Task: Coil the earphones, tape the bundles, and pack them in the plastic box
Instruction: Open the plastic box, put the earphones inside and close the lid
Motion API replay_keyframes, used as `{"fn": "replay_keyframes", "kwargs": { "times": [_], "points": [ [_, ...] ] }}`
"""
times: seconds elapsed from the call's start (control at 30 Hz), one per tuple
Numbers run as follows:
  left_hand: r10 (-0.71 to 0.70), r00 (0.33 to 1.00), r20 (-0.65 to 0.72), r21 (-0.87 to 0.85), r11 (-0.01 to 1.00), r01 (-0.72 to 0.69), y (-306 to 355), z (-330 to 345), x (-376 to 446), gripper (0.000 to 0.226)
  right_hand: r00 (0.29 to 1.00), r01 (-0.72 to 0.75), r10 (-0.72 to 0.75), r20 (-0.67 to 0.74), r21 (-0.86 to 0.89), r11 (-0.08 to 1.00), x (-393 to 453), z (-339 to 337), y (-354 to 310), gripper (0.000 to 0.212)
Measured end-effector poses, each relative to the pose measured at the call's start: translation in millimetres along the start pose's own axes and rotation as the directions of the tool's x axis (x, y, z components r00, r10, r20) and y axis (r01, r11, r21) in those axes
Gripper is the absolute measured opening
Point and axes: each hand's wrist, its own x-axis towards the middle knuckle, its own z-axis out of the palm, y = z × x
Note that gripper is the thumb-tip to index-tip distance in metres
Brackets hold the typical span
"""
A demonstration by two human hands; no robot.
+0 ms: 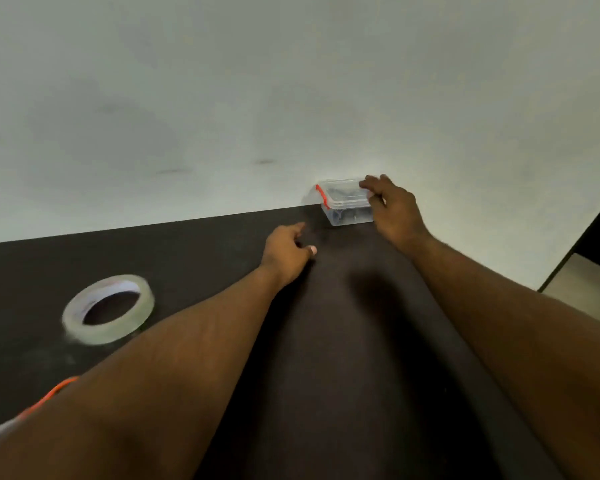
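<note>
At the lower left edge of the frame an orange cord (pixel 49 396) runs out from under your left forearm; that arm could drag it off the dark table (pixel 343 375) when you pull back, so lift the arm clear. Whether it belongs to the earphones, I can't tell.

Just above it, left of centre, the roll of clear tape (pixel 108 309) lies flat, well apart from both hands and easy to knock with an elbow.

In the middle of the frame your left hand (pixel 286 252) hangs near the table, index finger pointing forward, the others loosely curled, holding nothing.

Farther up, right of centre, your right hand (pixel 392 206) has its fingers spread over the right end of the plastic box (pixel 343 206), fingertips on or just above the lid; blur keeps me from saying whether the fingers have wrapped round it. The box sits against the wall at the table's far edge, red latch on its left end, something dark inside.

The risk, as I judge it: the box looks light and slick, and a one-sided grab at full reach could tip it or jam it against the wall. Bring the left hand in to steady the latch end.
</note>
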Motion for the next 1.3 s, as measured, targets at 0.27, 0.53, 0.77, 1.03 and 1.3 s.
{"fn": "replay_keyframes", "kwargs": {
  "times": [0.27,0.53,0.77,1.03,1.3],
  "points": [
    [0.256,0.933,0.251,0.696,0.623,-0.358,-16,-70,-194,0.034,0.801,0.406,-0.261,0.539,-0.168,0.899,-111,47,-135,0.031],
    [0.119,0.979,-0.166,0.767,0.639,0.052,-76,-192,-279,0.046,0.653,0.536,-0.297,0.696,-0.147,0.832,-169,103,-226,0.032],
    [-0.035,0.980,-0.193,0.669,0.726,0.158,-109,-210,-284,0.046,0.687,0.467,-0.216,0.694,-0.194,0.863,-164,145,-240,0.046],
    [0.079,0.970,-0.231,0.563,0.824,0.067,-112,-204,-284,0.043,0.768,0.411,-0.241,0.593,-0.168,0.896,-172,187,-230,0.045],
    [0.089,0.971,-0.221,0.552,0.832,0.049,-116,-206,-281,0.040,0.875,0.368,-0.308,0.374,-0.100,0.924,-167,160,-206,0.025]
  ]
}}
